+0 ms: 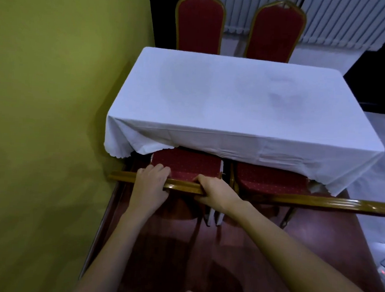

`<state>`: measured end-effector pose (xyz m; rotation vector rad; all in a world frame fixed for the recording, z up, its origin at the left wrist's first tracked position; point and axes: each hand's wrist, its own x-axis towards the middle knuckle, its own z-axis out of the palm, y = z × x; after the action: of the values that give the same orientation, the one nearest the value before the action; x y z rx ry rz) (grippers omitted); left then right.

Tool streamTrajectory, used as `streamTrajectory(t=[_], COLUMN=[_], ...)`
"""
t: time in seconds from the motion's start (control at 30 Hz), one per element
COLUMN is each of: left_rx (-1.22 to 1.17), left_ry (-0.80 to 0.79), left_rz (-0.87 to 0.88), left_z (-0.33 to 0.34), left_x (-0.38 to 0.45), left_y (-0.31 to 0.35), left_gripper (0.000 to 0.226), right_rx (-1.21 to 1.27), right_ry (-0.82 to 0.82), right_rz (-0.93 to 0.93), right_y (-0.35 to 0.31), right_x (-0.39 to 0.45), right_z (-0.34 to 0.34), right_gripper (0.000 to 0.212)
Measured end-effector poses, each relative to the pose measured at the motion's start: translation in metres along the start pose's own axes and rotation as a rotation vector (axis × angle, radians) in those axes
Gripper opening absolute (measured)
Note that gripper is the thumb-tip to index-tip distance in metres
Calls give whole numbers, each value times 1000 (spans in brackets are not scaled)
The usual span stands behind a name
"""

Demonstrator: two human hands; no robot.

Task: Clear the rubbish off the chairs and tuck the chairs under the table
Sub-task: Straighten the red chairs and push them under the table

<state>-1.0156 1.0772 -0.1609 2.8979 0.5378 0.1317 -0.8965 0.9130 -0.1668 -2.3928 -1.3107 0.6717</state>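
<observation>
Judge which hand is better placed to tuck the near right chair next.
Right. The right hand grips the near left chair's backrest at the end nearest the near right chair; the left hand sits farther away, toward the wall.

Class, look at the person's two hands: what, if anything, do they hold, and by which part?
Both the left hand and the right hand grip the near left chair by the wooden top rail of its back.

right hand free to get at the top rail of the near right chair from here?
Probably yes. The right hand grips the near left chair's top rail; the near right chair's top rail sits just beside it, uncovered, with nothing between. It would need to release its grip first.
</observation>
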Motion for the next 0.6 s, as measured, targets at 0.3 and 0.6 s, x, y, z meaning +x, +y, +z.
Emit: streamTrajectory(t=[0.3,0.6], left_rx=[-404,-329], left_ry=[71,-161], left_rz=[276,485], left_z=[-10,1], left_x=[42,52], left_y=[147,208], left_gripper=[30,18], right_rx=[-60,-62], right_ry=[374,323], right_rz=[375,521], right_y=[188,217], right_x=[-179,-179], right_z=[-126,-120], right_gripper=[40,46])
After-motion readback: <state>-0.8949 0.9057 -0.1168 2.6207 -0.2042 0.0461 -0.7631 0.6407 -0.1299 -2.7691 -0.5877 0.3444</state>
